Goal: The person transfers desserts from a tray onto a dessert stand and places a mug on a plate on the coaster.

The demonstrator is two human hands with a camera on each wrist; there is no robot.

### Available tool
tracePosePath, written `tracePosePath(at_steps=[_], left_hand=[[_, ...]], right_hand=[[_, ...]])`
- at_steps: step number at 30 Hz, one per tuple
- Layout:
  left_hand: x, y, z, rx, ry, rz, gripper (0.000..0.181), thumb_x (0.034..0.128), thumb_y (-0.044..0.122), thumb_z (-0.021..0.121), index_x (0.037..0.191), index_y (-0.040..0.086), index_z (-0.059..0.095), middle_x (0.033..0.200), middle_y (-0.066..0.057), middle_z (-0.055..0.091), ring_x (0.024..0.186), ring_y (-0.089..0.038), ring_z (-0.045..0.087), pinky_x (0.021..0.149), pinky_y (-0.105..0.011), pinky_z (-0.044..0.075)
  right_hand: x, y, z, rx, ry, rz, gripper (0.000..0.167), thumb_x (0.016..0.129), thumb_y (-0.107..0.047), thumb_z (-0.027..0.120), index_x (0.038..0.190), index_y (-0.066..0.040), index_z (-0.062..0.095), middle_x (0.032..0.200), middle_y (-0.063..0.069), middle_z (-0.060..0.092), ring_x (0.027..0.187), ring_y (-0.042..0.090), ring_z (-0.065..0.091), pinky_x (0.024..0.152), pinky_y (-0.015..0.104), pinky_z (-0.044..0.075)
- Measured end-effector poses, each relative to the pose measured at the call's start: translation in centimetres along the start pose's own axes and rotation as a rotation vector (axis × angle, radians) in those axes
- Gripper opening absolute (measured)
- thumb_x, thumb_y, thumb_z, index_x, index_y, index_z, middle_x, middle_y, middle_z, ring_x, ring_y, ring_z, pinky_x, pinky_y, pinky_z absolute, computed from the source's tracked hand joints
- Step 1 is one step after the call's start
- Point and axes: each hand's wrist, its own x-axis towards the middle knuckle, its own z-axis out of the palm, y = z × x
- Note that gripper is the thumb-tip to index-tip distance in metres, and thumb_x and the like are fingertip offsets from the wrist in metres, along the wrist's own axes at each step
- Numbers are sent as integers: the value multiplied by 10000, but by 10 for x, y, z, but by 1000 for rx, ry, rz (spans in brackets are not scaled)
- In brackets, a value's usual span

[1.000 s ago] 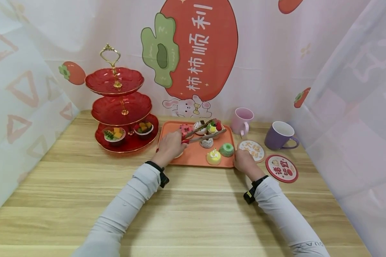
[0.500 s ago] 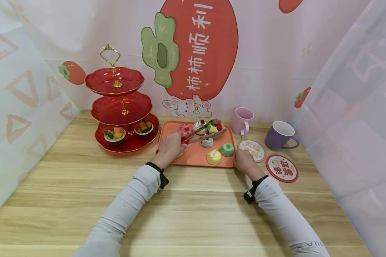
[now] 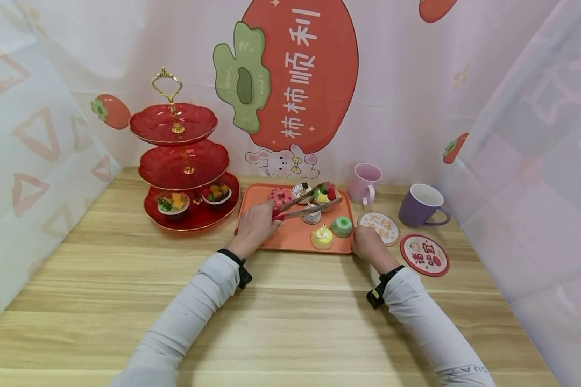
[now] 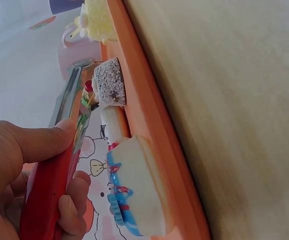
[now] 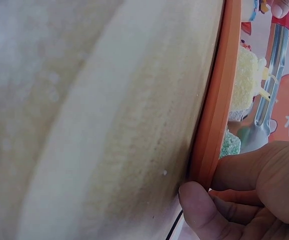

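Tray (image 3: 290, 236): lay on the tabletop (image 3: 300, 312); right hand (image 3: 368, 244) pinched its edge.
Tongs (image 4: 48, 185): left hand (image 3: 257, 228) held them.
Fruit tart (image 3: 327, 195): sat on the tray, between the tongs; looked light, maybe squashy, best squeezed gently round its sides.

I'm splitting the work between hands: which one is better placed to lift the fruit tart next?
Probably the left hand: it holds the red-handled tongs, their tips at the fruit tart. The right hand seems less free, gripping the edge of the orange tray.
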Motion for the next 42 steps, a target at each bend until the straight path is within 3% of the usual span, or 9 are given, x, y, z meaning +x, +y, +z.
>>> tracePosePath(at_steps=[20,26,42], left_hand=[[-15,-9,-16,-80,51,34,280,807,256,743,958,76,593,761,-54,581,641,-213,525,553,-336,436],[-22,-17,-25,-123,47,19,246,828,255,722,935,73,597,745,-56,575,628,-220,525,538,-334,433],[-46,-43,-45,-130,126,39,277,806,251,745,929,55,592,741,-82,581,577,-227,513,497,-336,416]], right_hand=[[-1,2,1,-6,20,-27,90,824,-10,578,737,5,558,666,100,525,591,237,520,531,371,425],[-1,1,1,-13,26,-36,95,824,-9,578,734,6,552,672,105,528,603,243,530,539,382,434],[-1,2,1,8,41,-35,88,797,7,587,715,1,556,670,104,533,616,241,527,543,372,433]])
